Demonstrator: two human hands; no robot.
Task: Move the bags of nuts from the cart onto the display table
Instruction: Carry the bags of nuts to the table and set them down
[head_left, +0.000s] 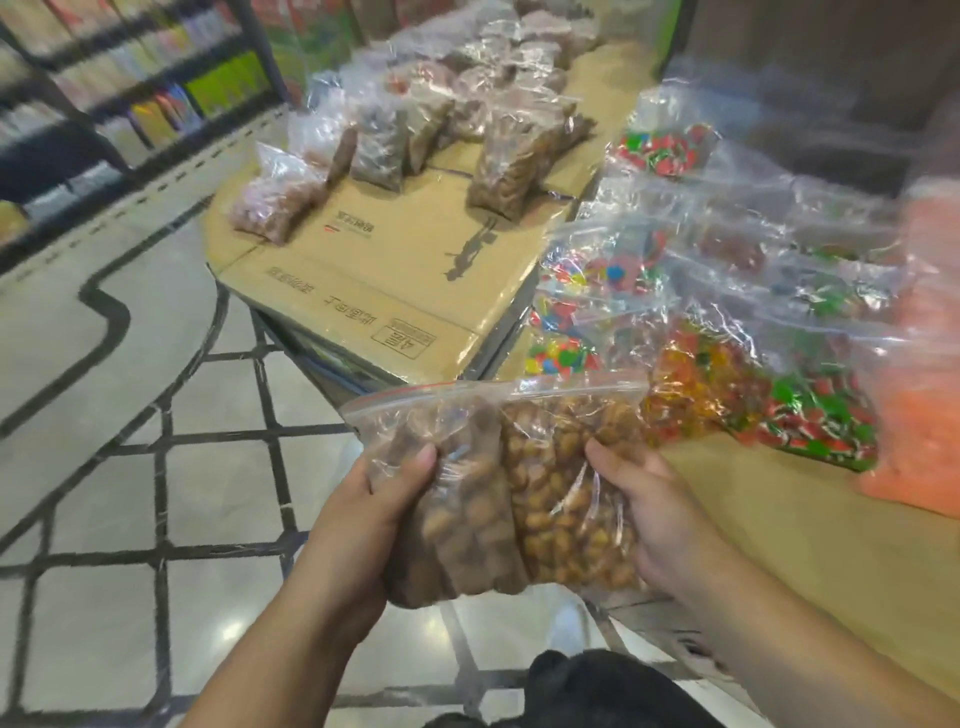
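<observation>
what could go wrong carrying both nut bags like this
1. The left hand grips the darker bag and the right hand the lighter bag by their sides over the floor; either might slip.
2. Candy bags crowd the display table near its edge; setting these down could nudge one off.

Two hands in shot, left hand (379, 499) and right hand (644, 499), and two zip bags of nuts up front: one darker bag (457, 519), one golden bag (566, 499), one to each hand. One cart (322, 358), one cardboard sheet (395, 270) on it, and five nut bags (511, 161) countable in the near row; the heap behind is too blurred to number. On the one display table (769, 525), at least five overlapping bags of coloured sweets (587, 275), plus one orange bag (919, 395).
</observation>
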